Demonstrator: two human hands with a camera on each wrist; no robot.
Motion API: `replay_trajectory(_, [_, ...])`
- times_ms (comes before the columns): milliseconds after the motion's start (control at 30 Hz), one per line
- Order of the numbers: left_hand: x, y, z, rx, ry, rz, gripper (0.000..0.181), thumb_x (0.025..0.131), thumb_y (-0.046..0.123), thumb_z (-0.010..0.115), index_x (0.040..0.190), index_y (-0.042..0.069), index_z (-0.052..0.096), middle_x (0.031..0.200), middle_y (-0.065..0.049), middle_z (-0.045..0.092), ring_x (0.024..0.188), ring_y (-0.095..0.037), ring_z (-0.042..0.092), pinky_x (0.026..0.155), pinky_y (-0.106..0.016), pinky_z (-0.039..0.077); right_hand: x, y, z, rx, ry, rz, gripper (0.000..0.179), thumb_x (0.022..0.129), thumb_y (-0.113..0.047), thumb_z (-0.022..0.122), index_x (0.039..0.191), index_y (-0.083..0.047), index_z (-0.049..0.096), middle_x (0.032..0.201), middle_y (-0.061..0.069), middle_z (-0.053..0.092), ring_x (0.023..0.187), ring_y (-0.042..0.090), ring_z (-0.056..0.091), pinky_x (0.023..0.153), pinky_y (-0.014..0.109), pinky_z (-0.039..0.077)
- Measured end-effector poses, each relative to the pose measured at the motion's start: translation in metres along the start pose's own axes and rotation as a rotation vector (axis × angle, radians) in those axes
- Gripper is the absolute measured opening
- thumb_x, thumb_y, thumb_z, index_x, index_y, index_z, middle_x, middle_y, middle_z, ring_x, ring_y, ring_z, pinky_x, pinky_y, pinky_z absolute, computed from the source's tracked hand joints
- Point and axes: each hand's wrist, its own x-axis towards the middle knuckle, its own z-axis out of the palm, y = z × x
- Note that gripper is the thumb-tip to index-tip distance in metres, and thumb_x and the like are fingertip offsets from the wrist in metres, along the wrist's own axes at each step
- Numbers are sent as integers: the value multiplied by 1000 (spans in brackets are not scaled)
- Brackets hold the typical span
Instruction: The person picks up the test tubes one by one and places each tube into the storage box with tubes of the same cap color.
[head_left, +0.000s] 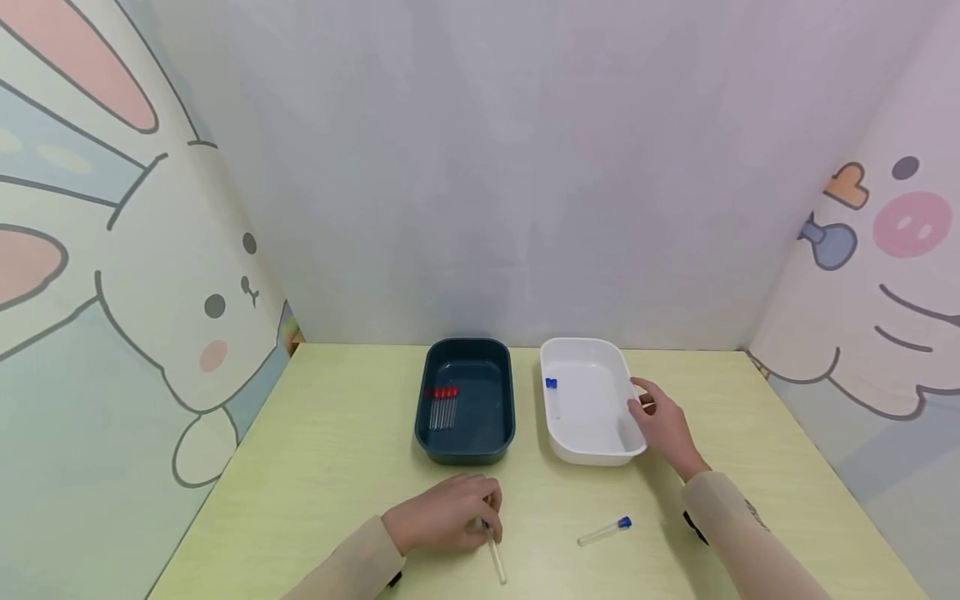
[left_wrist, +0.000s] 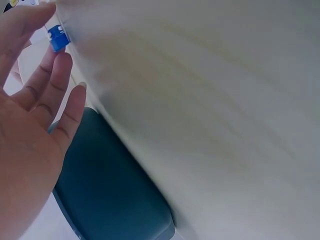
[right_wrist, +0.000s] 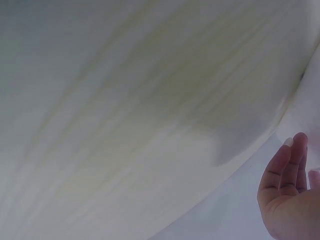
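Observation:
My left hand (head_left: 450, 512) is low over the table in front of the dark tray (head_left: 486, 454), its thumb and fingers pinching the capped end of a clear test tube (head_left: 497, 562). The tube slants toward the near edge; its blue cap (left_wrist: 58, 38) shows between thumb and fingers in the left wrist view. My right hand (head_left: 663, 425) grips the right rim of the white tray (head_left: 592, 457), thumb near the inner side. Another blue-capped test tube (head_left: 603, 531) lies on the table between my hands. In the right wrist view, the right fingers (right_wrist: 280, 172) are bent.
Several red-capped tubes (head_left: 444, 408) lie side by side in the dark tray's left half. Inside the white tray, blue caps (head_left: 551, 383) show along the left wall. Both trays stand on the pale yellow-green table (head_left: 337, 433) near the back wall (head_left: 487, 208).

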Motion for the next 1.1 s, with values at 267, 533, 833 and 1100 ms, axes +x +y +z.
replay_trajectory(267, [19, -2, 2, -28, -6, 11, 16, 92, 20, 77, 98, 34, 81, 106, 13, 60, 93, 0, 51, 86, -10, 45, 1, 0, 1, 2, -3, 5, 52, 106, -22, 52, 155, -6, 43, 118, 24, 63, 101, 31, 62, 76, 29, 53])
replay_trajectory(533, [33, 1, 1, 35, 4, 52, 14, 93, 23, 77, 98, 35, 81, 108, 13, 61, 95, 1, 53, 84, -6, 43, 1, -1, 2, 0, -4, -5, 51, 106, -21, 52, 154, -6, 43, 117, 24, 64, 99, 31, 63, 74, 28, 52])
replay_trajectory(833, [37, 3, -3, -28, -28, -34, 25, 94, 21, 76, 113, 38, 79, 117, 13, 61, 100, 0, 54, 92, -14, 48, 0, -2, 1, -8, -4, -7, 51, 106, -21, 51, 154, -6, 43, 117, 24, 64, 100, 32, 63, 74, 29, 52])
replay_trajectory(1100, [28, 8, -5, -57, -36, -168, 45, 88, 43, 82, 131, 35, 70, 119, 13, 61, 99, 2, 52, 90, -15, 50, -1, -1, 0, -3, -8, 6, 51, 107, -22, 51, 155, -6, 42, 118, 24, 63, 101, 32, 63, 75, 29, 53])
